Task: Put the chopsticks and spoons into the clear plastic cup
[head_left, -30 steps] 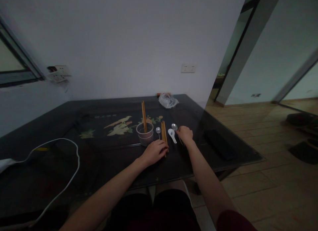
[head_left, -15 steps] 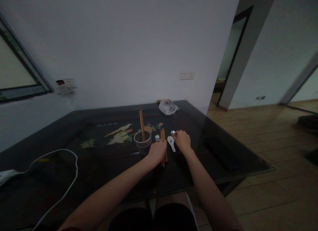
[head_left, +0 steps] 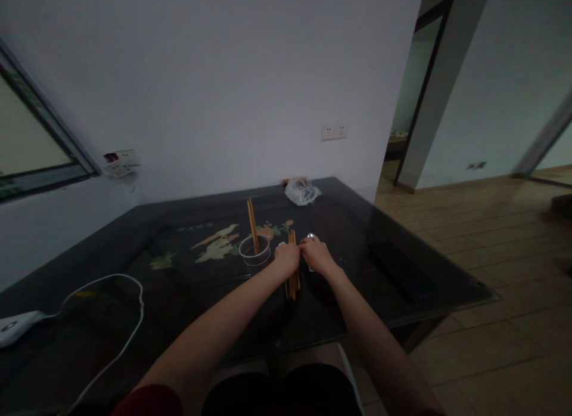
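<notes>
A bundle of wooden chopsticks (head_left: 294, 285) lies on the dark table, with my left hand (head_left: 286, 261) closed over its middle. A metal spoon shows its bowl (head_left: 281, 244) just beyond that hand. My right hand (head_left: 316, 254) rests close by on the right, fingers bent together and fingertips by the chopsticks; what they pinch is hidden. Another metal spoon (head_left: 311, 236) peeks out past its knuckles. Most of a white spoon (head_left: 311, 269) is covered by the right hand. To the left, a clear plastic cup (head_left: 254, 261) holds a pair of chopsticks (head_left: 252, 225) upright, leaning slightly.
A crumpled plastic bag (head_left: 302, 191) lies at the table's far edge by the wall. On the right is a dark flat object (head_left: 397, 270). A white cable (head_left: 141, 303) with a white power strip (head_left: 20, 328) runs along the left side.
My right hand has moved left from the metal spoon, over the white spoon, to beside my left hand. My left hand stays on the chopsticks. The view has shifted slightly.
</notes>
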Tool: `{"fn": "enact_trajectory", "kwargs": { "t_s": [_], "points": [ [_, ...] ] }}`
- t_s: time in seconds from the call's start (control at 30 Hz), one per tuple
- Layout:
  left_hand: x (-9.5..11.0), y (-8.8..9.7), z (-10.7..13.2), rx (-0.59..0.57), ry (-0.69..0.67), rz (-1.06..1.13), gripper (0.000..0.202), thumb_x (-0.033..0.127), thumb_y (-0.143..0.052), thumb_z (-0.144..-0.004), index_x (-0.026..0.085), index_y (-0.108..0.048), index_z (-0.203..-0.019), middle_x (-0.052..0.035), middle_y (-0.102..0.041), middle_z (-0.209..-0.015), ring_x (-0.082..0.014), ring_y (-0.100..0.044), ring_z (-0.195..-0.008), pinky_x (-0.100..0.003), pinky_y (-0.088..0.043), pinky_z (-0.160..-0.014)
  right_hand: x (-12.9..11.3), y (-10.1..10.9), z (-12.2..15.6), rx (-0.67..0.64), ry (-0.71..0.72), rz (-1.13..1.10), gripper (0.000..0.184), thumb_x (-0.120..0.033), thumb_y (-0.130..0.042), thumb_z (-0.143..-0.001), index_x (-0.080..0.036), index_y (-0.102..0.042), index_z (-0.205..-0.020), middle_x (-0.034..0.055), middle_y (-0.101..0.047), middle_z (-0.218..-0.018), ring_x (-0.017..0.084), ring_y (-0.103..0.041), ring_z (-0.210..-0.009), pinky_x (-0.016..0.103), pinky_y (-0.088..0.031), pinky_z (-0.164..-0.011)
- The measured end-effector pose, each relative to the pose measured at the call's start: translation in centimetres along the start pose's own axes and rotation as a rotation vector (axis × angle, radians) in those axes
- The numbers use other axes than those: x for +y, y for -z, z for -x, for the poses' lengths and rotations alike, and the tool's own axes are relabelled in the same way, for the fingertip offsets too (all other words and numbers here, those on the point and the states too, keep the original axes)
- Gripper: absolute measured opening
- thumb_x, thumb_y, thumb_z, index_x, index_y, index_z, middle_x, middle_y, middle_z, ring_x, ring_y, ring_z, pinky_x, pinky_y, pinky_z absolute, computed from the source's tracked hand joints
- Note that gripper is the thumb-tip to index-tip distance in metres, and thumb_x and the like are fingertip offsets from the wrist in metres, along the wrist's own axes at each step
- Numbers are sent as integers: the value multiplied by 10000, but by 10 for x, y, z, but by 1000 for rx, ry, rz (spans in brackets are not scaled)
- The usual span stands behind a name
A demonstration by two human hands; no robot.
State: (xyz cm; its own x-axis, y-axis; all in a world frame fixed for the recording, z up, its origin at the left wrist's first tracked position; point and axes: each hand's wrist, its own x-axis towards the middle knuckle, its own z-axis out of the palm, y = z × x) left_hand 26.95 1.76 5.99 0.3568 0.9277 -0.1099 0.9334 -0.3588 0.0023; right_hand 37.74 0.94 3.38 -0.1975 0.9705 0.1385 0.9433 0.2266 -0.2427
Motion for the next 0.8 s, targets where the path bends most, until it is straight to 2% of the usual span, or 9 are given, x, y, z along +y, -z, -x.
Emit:
{"fn": "enact_trajectory", "kwargs": {
  "t_s": [0.17,0.4,0.57,0.8],
  "points": [
    [-4,-1,-11,-62,76,-13,296,181,-517,-832,109,-625,-1098,-253,-637,-1079,-308,-595,-1086,-410,-493,-858,0,-4,0,-20,36,-8,347,-174,-382,-884,-284,-696,-983,10,-592,-1236,254,-407,-1167,391,-385,-892],
    [-4,4,-17,-115,99,3,370,196,-566,-786,101,-614,-1141,-258,-621,-1126,-329,-588,-1093,-411,-498,-859,-2,-1,3,-49,55,4,381,-113,-367,-865,-253,-686,-1019,57,-612,-1194,243,-412,-1168,376,-358,-907],
    [-4,8,-21,-139,124,11,415,206,-570,-776,102,-598,-1176,-254,-601,-1168,-328,-575,-1113,-406,-493,-874,-3,1,3,-71,70,7,370,-112,-368,-852,-229,-703,-957,72,-624,-1159,257,-439,-1142,370,-363,-886],
    [-6,7,-32,-161,145,25,501,238,-639,-718,123,-585,-1203,-252,-603,-1168,-329,-565,-1127,-400,-480,-889,-1,-2,2,-67,49,-8,348,-153,-382,-869,-239,-702,-974,76,-614,-1171,262,-422,-1167,373,-355,-909]
  ]
}}
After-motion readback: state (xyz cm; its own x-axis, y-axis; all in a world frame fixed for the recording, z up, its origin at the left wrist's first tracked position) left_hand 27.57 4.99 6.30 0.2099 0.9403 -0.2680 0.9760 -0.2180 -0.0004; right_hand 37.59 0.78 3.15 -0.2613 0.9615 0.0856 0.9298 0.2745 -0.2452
